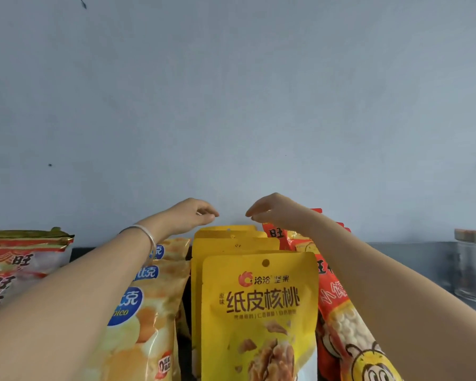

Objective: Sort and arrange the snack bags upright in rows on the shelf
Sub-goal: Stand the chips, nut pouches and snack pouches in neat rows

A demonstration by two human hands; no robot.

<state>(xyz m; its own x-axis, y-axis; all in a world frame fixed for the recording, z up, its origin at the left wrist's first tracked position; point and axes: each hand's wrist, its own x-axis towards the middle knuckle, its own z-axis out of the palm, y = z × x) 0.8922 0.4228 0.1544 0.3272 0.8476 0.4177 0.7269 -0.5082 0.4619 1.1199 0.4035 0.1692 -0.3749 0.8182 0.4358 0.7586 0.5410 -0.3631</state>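
Center frame: left hand (187, 215) and right hand (275, 213) hover above yellow bags (259, 298) | fingers loosely curled, grasping nothing | chip bags (149, 325) lower left, red bags (333, 298) right

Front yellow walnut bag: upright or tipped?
Upright. The front yellow walnut bag stands face-on, hang hole on top.

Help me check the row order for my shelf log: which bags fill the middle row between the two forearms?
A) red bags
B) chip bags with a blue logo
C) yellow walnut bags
C: the yellow walnut bags stand one behind another in the middle, chip bags on their left, red bags on their right.
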